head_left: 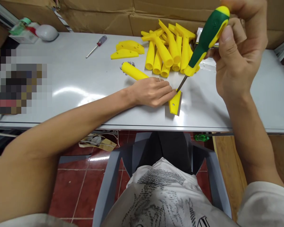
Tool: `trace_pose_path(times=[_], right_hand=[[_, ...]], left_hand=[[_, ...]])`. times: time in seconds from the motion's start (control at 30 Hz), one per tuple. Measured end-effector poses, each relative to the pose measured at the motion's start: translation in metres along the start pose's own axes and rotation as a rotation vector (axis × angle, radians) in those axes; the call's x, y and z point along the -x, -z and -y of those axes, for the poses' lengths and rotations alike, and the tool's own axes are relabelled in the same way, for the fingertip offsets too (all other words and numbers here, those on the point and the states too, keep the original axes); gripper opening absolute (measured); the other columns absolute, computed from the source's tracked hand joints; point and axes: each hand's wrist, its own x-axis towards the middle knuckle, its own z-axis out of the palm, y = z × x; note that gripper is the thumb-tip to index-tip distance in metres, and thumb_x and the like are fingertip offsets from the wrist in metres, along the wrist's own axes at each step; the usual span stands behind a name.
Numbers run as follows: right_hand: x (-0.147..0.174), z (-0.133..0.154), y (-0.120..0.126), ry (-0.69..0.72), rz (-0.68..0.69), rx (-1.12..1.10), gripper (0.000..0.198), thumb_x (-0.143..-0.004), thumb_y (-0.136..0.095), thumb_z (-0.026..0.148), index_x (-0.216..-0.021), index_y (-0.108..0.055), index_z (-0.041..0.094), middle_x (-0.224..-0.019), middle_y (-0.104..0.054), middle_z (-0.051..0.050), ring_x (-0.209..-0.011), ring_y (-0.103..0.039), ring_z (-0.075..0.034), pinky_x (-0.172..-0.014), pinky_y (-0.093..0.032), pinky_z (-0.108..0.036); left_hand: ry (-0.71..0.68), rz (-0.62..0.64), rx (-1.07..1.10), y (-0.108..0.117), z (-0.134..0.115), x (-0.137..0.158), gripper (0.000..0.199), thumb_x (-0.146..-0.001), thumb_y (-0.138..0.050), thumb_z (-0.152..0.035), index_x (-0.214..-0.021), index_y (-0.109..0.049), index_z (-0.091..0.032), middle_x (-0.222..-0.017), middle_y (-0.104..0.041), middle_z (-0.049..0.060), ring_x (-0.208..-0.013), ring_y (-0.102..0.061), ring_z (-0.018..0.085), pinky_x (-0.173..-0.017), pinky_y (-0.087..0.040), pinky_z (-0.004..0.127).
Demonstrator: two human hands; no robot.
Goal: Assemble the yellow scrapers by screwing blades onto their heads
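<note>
My left hand [155, 91] is closed around a yellow plastic scraper [134, 72], holding it against the table near the front edge. The scraper's round tubular handle sticks out to the upper left, and its flat head with a screw and a thin metal blade [180, 104] shows right of my fingers. In my raised right hand [239, 47] is a green and yellow screwdriver [203, 41], tilted, its shaft pointing down to the scraper head beside my left fingertips. The exact contact of the tip is partly hidden by those fingers. Small metal screws [129, 66] lie behind the handle.
A pile of yellow handles [168, 47] lies at the back of the table [68, 72]. Left of it are flat yellow pieces [125, 54] and a second, smaller screwdriver [97, 46]. A white rounded object [46, 32] sits at the back left. Cardboard [97, 17] stands behind.
</note>
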Motion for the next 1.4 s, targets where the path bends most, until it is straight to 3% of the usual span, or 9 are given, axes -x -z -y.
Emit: trace_pose_path(times=[0.17,0.33,0.47,0.6,0.73,0.83,1.0,1.2,1.4], right_hand=[[-0.001,0.003,0.003,0.041,0.005,-0.087,0.030,-0.107,-0.102,0.058,-0.121,-0.082,0.040,-0.138,-0.080,-0.002,-0.143,-0.083,-0.027,-0.119,-0.080,-0.044],[0.004,0.003,0.006,0.084,-0.046,0.014,0.023,-0.117,-0.087,0.064,-0.133,-0.091,0.048,-0.143,-0.074,-0.001,-0.120,-0.082,-0.023,-0.098,-0.080,-0.037],[-0.007,-0.024,-0.008,0.043,0.024,-0.008,0.038,-0.112,-0.091,0.070,-0.144,-0.085,0.049,-0.151,-0.080,0.000,-0.135,-0.081,-0.027,-0.114,-0.078,-0.045],[-0.022,-0.055,-0.022,0.422,-0.370,-0.197,0.086,-0.079,-0.085,0.116,-0.131,-0.075,0.048,-0.123,-0.071,0.000,-0.094,-0.083,-0.024,-0.089,-0.080,-0.046],[-0.012,-0.027,-0.005,0.119,-0.064,0.044,0.049,-0.106,-0.090,0.086,-0.124,-0.087,0.041,-0.141,-0.076,-0.003,-0.112,-0.085,-0.026,-0.092,-0.081,-0.042],[-0.002,0.002,0.001,0.065,-0.021,0.036,0.053,-0.108,-0.089,0.085,-0.137,-0.087,0.041,-0.145,-0.079,-0.005,-0.122,-0.084,-0.027,-0.093,-0.082,-0.036],[-0.006,0.006,-0.017,-0.056,-0.012,-0.070,0.079,-0.095,-0.098,0.092,-0.156,-0.072,0.050,-0.147,-0.081,-0.003,-0.140,-0.087,-0.035,-0.089,-0.087,-0.040],[-0.007,-0.009,-0.012,-0.118,-0.040,-0.146,0.081,-0.092,-0.096,0.098,-0.154,-0.069,0.054,-0.158,-0.077,0.002,-0.157,-0.082,-0.041,-0.088,-0.089,-0.042],[-0.020,-0.045,-0.002,0.267,-0.119,-0.039,0.049,-0.100,-0.098,0.090,-0.131,-0.083,0.054,-0.131,-0.078,0.007,-0.154,-0.085,-0.033,-0.114,-0.085,-0.040]], left_hand=[[-0.068,-0.064,-0.123,0.003,-0.001,-0.002,0.045,-0.132,-0.038,-0.007,-0.127,-0.082,-0.016,-0.097,-0.084,0.006,-0.081,-0.081,0.023,-0.062,-0.058,0.036],[0.011,0.110,-0.005,0.003,-0.001,-0.002,0.053,-0.133,-0.030,-0.014,-0.136,-0.082,-0.022,-0.100,-0.084,0.007,-0.085,-0.082,0.023,-0.066,-0.060,0.038],[-0.012,0.108,-0.009,0.004,-0.001,-0.003,0.057,-0.132,-0.026,-0.010,-0.132,-0.083,-0.018,-0.101,-0.085,0.009,-0.085,-0.081,0.024,-0.065,-0.057,0.039],[-0.032,0.087,-0.059,0.005,-0.001,-0.003,0.057,-0.132,-0.026,-0.009,-0.135,-0.081,-0.019,-0.102,-0.085,0.008,-0.087,-0.081,0.023,-0.066,-0.058,0.037],[-0.019,-0.103,0.042,0.003,-0.001,-0.001,0.040,-0.131,-0.043,-0.006,-0.129,-0.081,-0.017,-0.096,-0.082,0.005,-0.082,-0.080,0.022,-0.063,-0.056,0.034],[0.005,-0.148,0.146,0.002,-0.001,0.001,0.035,-0.129,-0.049,-0.007,-0.128,-0.082,-0.018,-0.097,-0.082,0.006,-0.081,-0.080,0.022,-0.064,-0.058,0.034],[0.115,-0.047,0.253,-0.001,0.001,0.003,0.043,-0.133,-0.042,-0.019,-0.129,-0.084,-0.023,-0.096,-0.081,0.006,-0.084,-0.081,0.025,-0.069,-0.063,0.038],[0.155,0.173,0.222,0.008,-0.003,-0.007,0.065,-0.135,-0.018,-0.026,-0.123,-0.082,-0.024,-0.102,-0.085,0.011,-0.090,-0.081,0.026,-0.071,-0.064,0.041],[0.128,0.168,0.172,0.008,-0.003,-0.007,0.065,-0.132,-0.019,-0.020,-0.124,-0.084,-0.023,-0.103,-0.085,0.010,-0.092,-0.084,0.026,-0.070,-0.062,0.040]])
